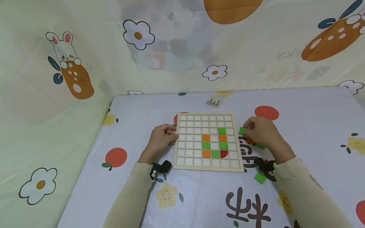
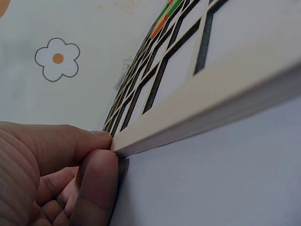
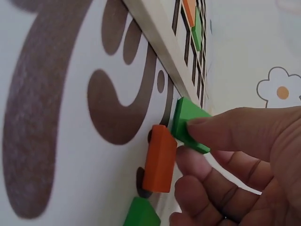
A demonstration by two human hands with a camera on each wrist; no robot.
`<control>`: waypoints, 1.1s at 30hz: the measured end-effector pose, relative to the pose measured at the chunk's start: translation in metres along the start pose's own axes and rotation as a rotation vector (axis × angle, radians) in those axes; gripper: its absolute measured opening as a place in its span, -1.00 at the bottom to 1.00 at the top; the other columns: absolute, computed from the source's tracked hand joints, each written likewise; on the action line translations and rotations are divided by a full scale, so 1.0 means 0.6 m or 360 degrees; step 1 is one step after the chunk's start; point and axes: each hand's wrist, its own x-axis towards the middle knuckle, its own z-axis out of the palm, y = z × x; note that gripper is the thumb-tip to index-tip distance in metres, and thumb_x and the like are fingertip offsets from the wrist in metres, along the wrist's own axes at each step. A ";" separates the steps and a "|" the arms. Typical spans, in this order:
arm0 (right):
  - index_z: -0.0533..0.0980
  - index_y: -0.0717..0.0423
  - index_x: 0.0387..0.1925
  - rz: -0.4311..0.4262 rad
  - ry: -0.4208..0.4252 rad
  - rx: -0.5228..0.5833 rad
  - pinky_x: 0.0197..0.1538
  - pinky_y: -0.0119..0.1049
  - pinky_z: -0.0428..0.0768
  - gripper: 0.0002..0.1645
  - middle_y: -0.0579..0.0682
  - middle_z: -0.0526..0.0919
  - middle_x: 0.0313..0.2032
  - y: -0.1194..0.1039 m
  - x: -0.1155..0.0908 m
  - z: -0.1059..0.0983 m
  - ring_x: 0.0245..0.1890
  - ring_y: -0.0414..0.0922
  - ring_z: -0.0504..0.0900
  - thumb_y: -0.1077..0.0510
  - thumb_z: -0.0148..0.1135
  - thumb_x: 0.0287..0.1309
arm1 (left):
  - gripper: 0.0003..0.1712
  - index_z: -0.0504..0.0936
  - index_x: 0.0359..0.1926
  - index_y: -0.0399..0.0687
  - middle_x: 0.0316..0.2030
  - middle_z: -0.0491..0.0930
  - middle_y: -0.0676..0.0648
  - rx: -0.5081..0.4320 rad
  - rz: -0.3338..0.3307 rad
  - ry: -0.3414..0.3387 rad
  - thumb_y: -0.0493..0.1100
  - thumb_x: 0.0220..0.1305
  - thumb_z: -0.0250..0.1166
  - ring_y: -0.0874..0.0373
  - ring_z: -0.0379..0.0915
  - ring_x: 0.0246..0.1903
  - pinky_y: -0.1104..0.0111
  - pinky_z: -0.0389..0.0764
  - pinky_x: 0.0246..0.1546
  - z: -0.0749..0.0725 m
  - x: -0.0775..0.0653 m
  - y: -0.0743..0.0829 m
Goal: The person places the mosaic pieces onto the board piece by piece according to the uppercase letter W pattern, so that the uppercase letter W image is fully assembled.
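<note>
A flat, square-edged green tile, bright and plain-faced, is pinched between the thumb and fingers of a person's right hand, just off the right edge of a pale wooden grid board. Whether the tile touches the surface is hard to tell. An orange tile sits just beside it, and a second green tile lies beyond that, toward the front of the surface. Farther that way, near the right wrist, is another green tile.

Across the board, the left hand pinches the left edge between thumb and forefinger. Green and orange tiles fill cells toward the board's right edge, along with a red round-sided piece nearer its front right corner. A small patterned card lies near the back edge of the patterned cloth-covered surface.

The right wrist view shows the held tile's thickness and the orange tile's full length (the hand hides much of it from the head camera). The left wrist view reveals the board's thick rim and dark-sided cells; only the head view shows all the board's tiles.
</note>
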 end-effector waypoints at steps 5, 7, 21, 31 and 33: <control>0.63 0.27 -0.02 -0.0018 0.0039 0.0067 -0.31 -0.28 0.55 -0.71 0.20 0.62 -0.17 0.007 0.003 0.003 -0.15 0.11 0.51 0.19 0.27 0.30 | -0.72 0.67 0.00 -0.32 -0.40 0.59 -0.06 0.0000 0.0004 0.0002 -0.40 0.27 0.43 0.24 0.52 -0.53 0.50 0.65 -0.45 0.000 0.001 0.000; 0.63 0.26 0.01 -0.0026 0.0057 0.0103 -0.29 -0.28 0.55 -0.70 0.20 0.63 -0.16 0.009 0.004 0.006 -0.15 0.10 0.52 0.18 0.25 0.33 | -0.72 0.67 0.00 -0.32 -0.40 0.58 -0.06 0.0001 0.0004 0.0002 -0.40 0.27 0.43 0.24 0.52 -0.53 0.50 0.65 -0.45 0.000 0.001 0.000; 0.61 0.34 0.12 -0.0035 0.0054 0.0187 -0.28 -0.32 0.60 -0.54 0.22 0.62 -0.14 0.009 0.013 0.015 -0.10 0.13 0.54 0.25 0.40 0.19 | -0.74 0.67 -0.02 -0.30 -0.40 0.58 -0.06 0.0015 0.0001 0.0013 -0.39 0.27 0.43 0.24 0.52 -0.53 0.51 0.64 -0.47 0.002 0.004 -0.005; 0.63 0.39 -0.01 -0.0067 0.0048 -0.0042 -0.42 -0.27 0.51 -0.63 0.09 0.58 -0.39 0.004 0.010 0.012 -0.32 0.02 0.53 0.26 0.35 0.17 | -0.75 0.68 -0.02 -0.29 -0.39 0.59 -0.06 0.0023 -0.0008 0.0015 -0.39 0.28 0.43 0.24 0.52 -0.52 0.50 0.64 -0.46 0.002 0.005 -0.005; 0.63 0.38 0.00 -0.0053 0.0052 -0.0036 -0.43 -0.27 0.51 -0.62 0.09 0.58 -0.39 0.003 0.007 0.011 -0.34 0.00 0.52 0.24 0.36 0.18 | -0.75 0.68 -0.03 -0.29 -0.39 0.59 -0.07 0.0023 -0.0005 0.0015 -0.38 0.28 0.43 0.24 0.52 -0.52 0.50 0.64 -0.46 0.002 0.005 -0.004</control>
